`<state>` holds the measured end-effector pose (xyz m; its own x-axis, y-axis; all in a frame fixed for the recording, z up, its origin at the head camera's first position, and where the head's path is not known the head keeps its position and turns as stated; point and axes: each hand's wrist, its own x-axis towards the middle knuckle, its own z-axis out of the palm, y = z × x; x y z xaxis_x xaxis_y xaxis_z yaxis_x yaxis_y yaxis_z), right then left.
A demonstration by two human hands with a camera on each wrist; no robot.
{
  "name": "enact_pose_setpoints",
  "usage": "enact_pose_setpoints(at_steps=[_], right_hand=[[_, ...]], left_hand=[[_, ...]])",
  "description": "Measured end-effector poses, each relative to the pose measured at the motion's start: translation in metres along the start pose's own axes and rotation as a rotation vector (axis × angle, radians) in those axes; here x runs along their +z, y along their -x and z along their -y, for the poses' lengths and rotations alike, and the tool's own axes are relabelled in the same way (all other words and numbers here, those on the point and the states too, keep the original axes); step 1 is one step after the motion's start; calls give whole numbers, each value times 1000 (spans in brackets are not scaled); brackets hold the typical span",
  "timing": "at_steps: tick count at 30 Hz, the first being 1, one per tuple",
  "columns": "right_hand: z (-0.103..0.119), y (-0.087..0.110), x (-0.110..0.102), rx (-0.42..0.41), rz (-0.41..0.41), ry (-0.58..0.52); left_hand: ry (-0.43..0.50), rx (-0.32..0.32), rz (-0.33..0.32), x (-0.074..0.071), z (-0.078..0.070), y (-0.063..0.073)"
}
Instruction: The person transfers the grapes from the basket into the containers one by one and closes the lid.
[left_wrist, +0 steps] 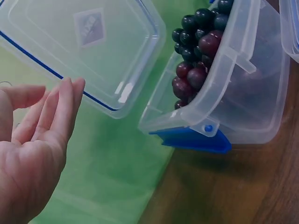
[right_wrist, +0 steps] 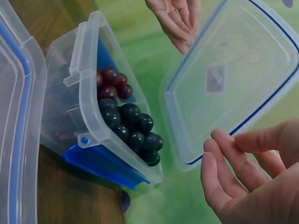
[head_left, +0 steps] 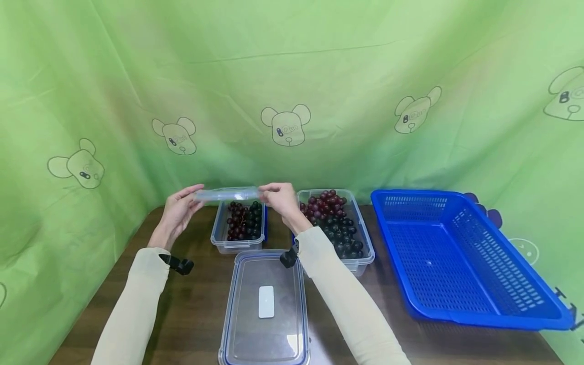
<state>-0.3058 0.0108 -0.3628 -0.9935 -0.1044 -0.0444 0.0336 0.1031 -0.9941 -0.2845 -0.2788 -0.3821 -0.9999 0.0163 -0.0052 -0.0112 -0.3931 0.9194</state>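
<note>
1. Both hands grasp the thin clear lid: the left hand pinches one end between thumb and fingers, the right hand the other.
2. It hangs above the far part of the smaller box, apart from its rim; that box stands near the table's far edge, toward its far left corner.
3. Equal height at both pinches should serve best; one low end could catch the rim.
4. Corners are worth lining up with the box's before any lowering, with fingertips well out on the edge.
5. Red and black grapes lie inside; any above the rim would stop a lid seating.
6. Blue clips hang outward, which seems right for clearance.
7. Elbow room matters on the right: the larger box of grapes sits under the right forearm, and another lid lies by the near edge.
</note>
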Motion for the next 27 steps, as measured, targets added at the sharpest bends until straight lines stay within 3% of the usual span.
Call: enact_pose_setpoints(at_steps=[4, 9, 17, 20, 27], right_hand=[[-5, -1, 2, 7, 6, -4], [-10, -1, 4, 31, 17, 6], [-22, -1, 9, 89, -15, 69], [-26, -2, 12, 104, -46, 94], [-28, -1, 18, 79, -134, 242]], left_hand=[[-60, 7, -39, -1, 5, -2], [-84, 4, -38, 0, 10, -4], [-161, -46, -67, 4, 17, -4], [-235, -77, -80, 6, 19, -5], [-514, -198, -100, 8, 24, -6]])
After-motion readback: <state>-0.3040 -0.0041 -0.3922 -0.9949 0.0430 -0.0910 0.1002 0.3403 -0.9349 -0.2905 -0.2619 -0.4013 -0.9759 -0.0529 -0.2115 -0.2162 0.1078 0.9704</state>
